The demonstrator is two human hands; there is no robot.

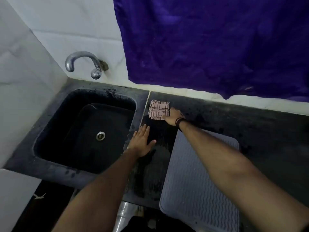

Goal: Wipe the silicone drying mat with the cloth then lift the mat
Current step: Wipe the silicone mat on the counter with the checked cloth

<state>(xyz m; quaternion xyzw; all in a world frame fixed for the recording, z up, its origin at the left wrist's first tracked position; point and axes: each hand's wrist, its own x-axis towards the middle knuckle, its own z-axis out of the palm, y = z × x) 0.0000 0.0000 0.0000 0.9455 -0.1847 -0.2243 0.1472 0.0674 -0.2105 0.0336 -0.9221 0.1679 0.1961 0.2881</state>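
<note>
A grey ribbed silicone drying mat (197, 178) lies flat on the dark counter at the lower right, partly under my right forearm. A folded pink checked cloth (158, 108) sits on the counter behind it, near the wall. My right hand (173, 117) reaches across the mat and touches the cloth's right edge, fingers on it; whether it grips the cloth I cannot tell. My left hand (143, 142) rests flat on the wet counter between sink and mat, fingers spread, holding nothing.
A black sink (50, 139) with a metal drain fills the left of the dark counter (267, 131). A chrome tap (83, 62) juts from the tiled wall. A purple cloth (217, 44) hangs over the wall behind.
</note>
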